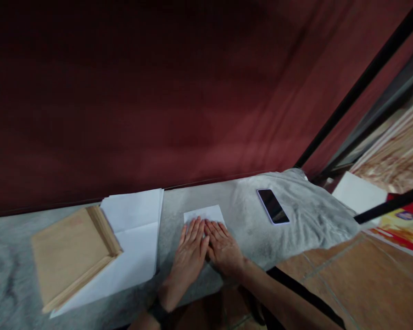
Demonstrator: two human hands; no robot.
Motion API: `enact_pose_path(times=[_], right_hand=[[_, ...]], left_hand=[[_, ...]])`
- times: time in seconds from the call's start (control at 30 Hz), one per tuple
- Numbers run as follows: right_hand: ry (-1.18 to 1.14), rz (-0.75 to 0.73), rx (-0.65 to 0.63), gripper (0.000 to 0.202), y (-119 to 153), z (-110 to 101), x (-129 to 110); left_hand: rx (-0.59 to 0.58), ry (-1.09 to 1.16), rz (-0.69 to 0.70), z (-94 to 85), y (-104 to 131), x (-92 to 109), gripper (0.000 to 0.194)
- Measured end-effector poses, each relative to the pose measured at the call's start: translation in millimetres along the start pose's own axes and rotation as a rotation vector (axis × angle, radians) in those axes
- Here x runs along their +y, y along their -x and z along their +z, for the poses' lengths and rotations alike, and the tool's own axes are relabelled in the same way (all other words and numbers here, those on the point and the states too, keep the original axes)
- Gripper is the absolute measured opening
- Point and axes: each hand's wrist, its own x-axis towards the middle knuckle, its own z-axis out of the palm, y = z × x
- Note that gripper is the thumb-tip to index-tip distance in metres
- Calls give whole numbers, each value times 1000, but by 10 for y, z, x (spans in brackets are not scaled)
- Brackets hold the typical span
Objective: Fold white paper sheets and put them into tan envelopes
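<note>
A small white sheet of paper (206, 211) lies on the grey cloth, its far edge showing beyond my fingertips. Pressed flat on it, my left hand (192, 247) has its fingers stretched out. Beside it, my right hand (223, 245) also rests flat on the paper, fingers extended, the two hands almost touching at the index fingers. Both hands cover the near part of the paper, so its full shape is hidden. A dark band is around my left wrist.
To the left, brown paper envelopes (75, 250) lie over larger white sheets (137, 247). A phone (273, 207) with a pale purple edge lies on the right of the grey cloth (244, 229). A dark red wall hanging (192, 91) rises behind. Black bars (358, 91) slant at the right.
</note>
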Motion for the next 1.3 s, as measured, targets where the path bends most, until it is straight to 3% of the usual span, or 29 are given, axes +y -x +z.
enact_pose_path(times=[0.13,0.37,0.6,0.77,0.9,1.07,1.3], right_hand=[[39,14,12,61,56,13,51],[95,106,77,60,188,-26,227],[91,186,-14,63,278,-119,345],[51,222,-43,64,281,-167,360],[12,274,-68,62,180,-213,322],[-75,170,-101,58,11,-261,184],[-81,162,-132,57,-40,-224,142]], left_hand=[[-1,3,14,-1,153,15,62],[-14,-78,-104,4,209,-36,74],[-107,-162,-259,-24,205,46,79],[-84,-220,-322,-79,191,60,74],[-57,-175,-264,-92,127,119,64],[-109,-57,-103,12,4,355,57],[-195,-66,-84,101,-23,434,57]])
